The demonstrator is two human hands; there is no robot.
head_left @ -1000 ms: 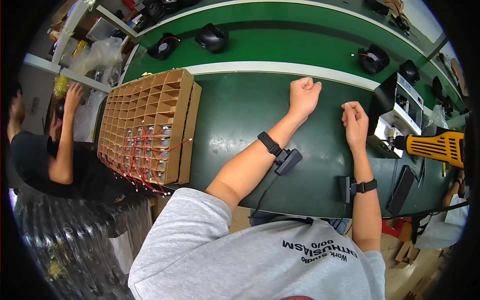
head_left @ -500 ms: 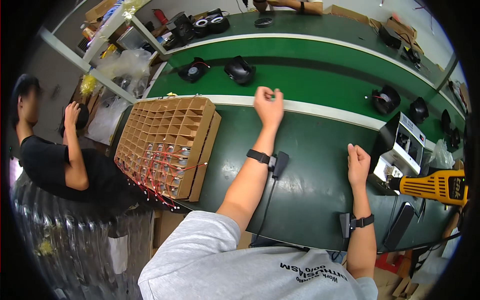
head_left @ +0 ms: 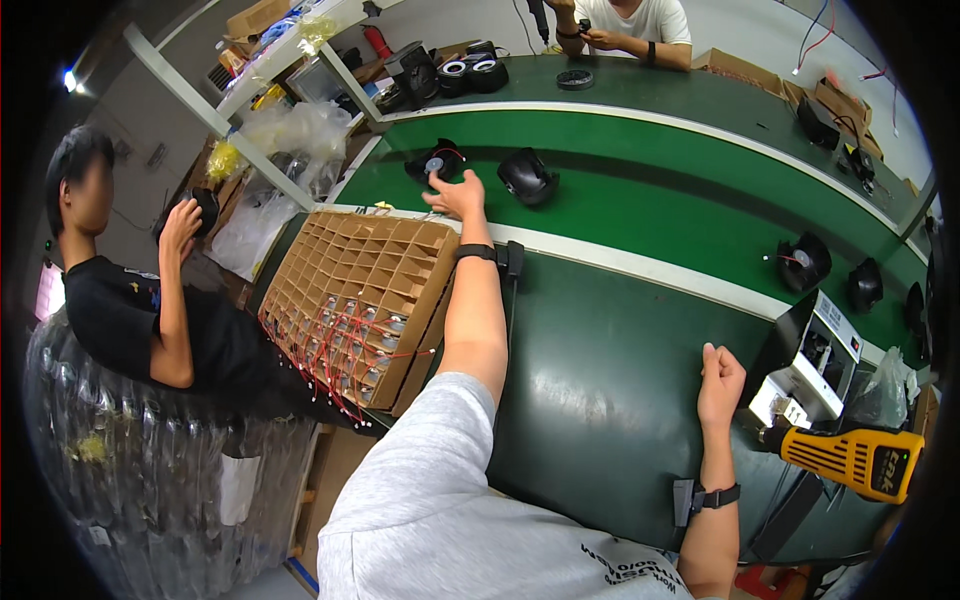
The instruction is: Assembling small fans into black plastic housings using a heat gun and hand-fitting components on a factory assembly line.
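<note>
Over the green belt, my left hand [head_left: 458, 195] reaches with its fingers apart toward a black curved housing [head_left: 420, 168]. This housing has a grey round part and a red wire; whether the fingertips touch it I cannot tell. A second black housing [head_left: 528, 177] lies just right of that hand. Below my left forearm's left side sits a cardboard divider box [head_left: 365, 250], its near cells filled with metal round parts on red wires. My right hand [head_left: 720, 385] is curled closed above the dark green table [head_left: 590, 330]; anything inside is hidden. Each wrist wears a black strap with a small device.
Right of my right hand stand a black-and-white machine [head_left: 808, 365] and a yellow power tool [head_left: 850, 460]. More black housings [head_left: 803, 262] lie on the belt's right. A co-worker [head_left: 130, 260] at left holds a black part; another person [head_left: 640, 30] sits across the bench.
My left hand has moved left along the belt to the wired housing, and its curled fingers have spread. My right hand stays closed beside the machine. The view has shifted.
</note>
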